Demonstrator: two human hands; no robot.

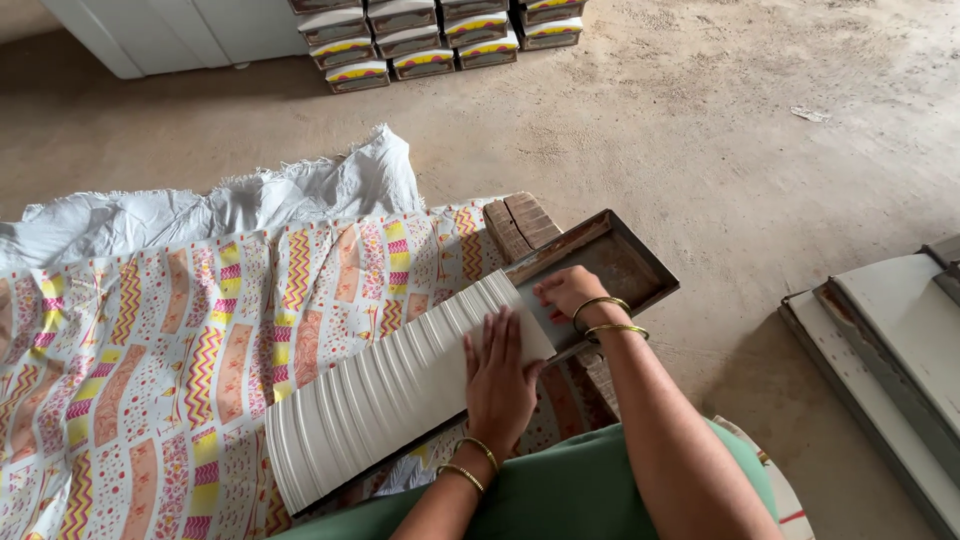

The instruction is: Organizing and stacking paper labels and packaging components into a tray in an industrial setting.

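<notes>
Left fingers: spread flat and pressed palm-down, gripping nothing; the left hand lies on top of the row of white sheets, near its upper right end.
Right fingers: bent down over the end face of the row, where the last sheet meets the metal tray; the right hand pushes against that end, and whether the fingertips pinch a sheet I cannot tell.
Row of white sheets: a long fan of thin white pieces set on edge, running from lower left to upper right inside the tray; it lies straight under the left palm and just left of the right fingers.
Wrists: two gold bangles on the right, two more on the left.
Metal tray: dark, rusty, shallow, its bare far end beyond the right hand.
Under the tray: wooden blocks on a patterned cloth, with a white sack behind.
Farther off: stacked small boxes at the top, grey flat trays at the right, all on a dusty floor.
</notes>
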